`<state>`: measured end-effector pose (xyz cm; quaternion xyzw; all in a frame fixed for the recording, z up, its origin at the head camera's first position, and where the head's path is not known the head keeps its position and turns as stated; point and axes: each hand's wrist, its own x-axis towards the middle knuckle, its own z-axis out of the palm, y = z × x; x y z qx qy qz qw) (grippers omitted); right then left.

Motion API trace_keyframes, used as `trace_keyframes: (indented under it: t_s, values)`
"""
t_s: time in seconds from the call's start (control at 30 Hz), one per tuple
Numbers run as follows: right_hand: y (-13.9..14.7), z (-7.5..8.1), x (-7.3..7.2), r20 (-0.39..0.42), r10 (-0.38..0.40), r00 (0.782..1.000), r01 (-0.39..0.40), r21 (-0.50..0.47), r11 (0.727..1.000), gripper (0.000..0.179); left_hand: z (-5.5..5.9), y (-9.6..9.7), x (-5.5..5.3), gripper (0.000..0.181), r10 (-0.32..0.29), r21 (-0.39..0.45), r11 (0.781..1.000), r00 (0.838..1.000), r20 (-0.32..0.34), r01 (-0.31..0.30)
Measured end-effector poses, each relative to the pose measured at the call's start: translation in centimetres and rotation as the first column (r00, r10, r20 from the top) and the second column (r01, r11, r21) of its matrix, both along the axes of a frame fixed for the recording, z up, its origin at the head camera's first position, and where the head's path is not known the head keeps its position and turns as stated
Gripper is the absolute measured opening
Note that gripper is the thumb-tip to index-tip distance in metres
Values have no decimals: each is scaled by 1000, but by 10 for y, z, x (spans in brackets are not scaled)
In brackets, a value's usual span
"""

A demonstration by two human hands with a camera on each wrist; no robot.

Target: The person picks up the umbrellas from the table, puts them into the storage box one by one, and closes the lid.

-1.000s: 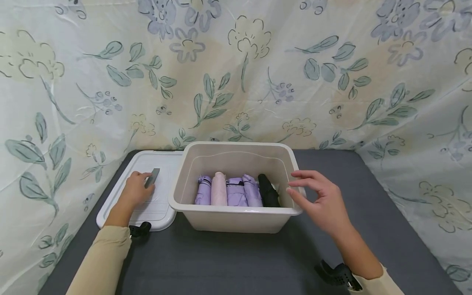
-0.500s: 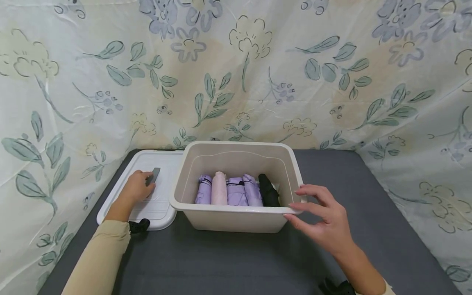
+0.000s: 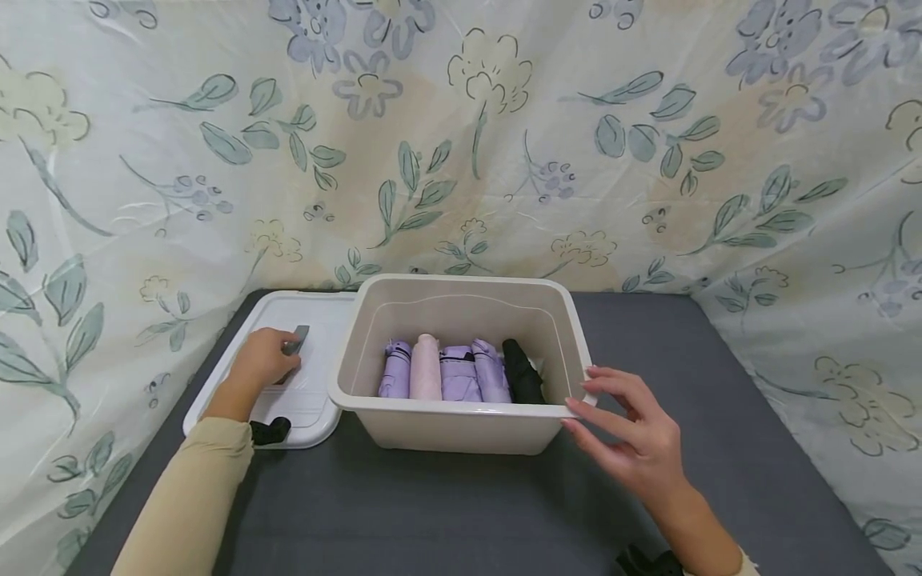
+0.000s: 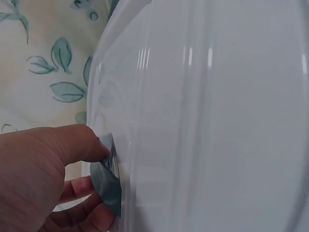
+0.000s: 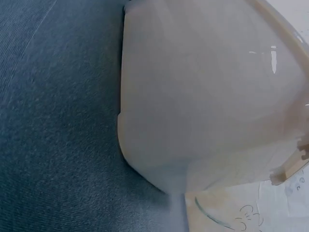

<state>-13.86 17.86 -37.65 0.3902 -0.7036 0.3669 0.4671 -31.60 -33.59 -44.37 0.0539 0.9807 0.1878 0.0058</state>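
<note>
My left hand point(image 3: 261, 358) pinches a grey handle point(image 3: 298, 340) that stands up from the white lid point(image 3: 327, 320). In the left wrist view, the thumb lies on one side of the grey handle point(image 4: 108, 181) and the fingers on the other. My right hand point(image 3: 641, 440) touches the front right corner of a beige storage bin point(image 3: 446, 432), thumb just below the rim and fingertips along it. Inside the bin stand several rolled bundles like folded umbrellas: purple ones point(image 3: 394, 376), a pink one point(image 3: 426, 368) and a black one point(image 3: 523, 376).
The dark grey tabletop point(image 3: 432, 512) carries the lid at the left and the bin at its middle, the bin's left rim overlapping the lid. Behind and beside them hangs a floral curtain point(image 3: 504, 160). The bin's outer wall point(image 5: 203, 87) fills much of the right wrist view.
My right hand has moved down and forward along the rim, from the bin's right side to its front right corner. My left hand stays at the grey handle.
</note>
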Motion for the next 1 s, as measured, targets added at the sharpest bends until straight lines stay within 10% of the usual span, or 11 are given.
trace_keyframes:
  t_s: [1.0]
  values:
    - [4, -11, 2, -1, 20, 1000, -20, -78, 997, 30, 20, -17, 20, 41, 145, 126, 980, 987, 75, -153]
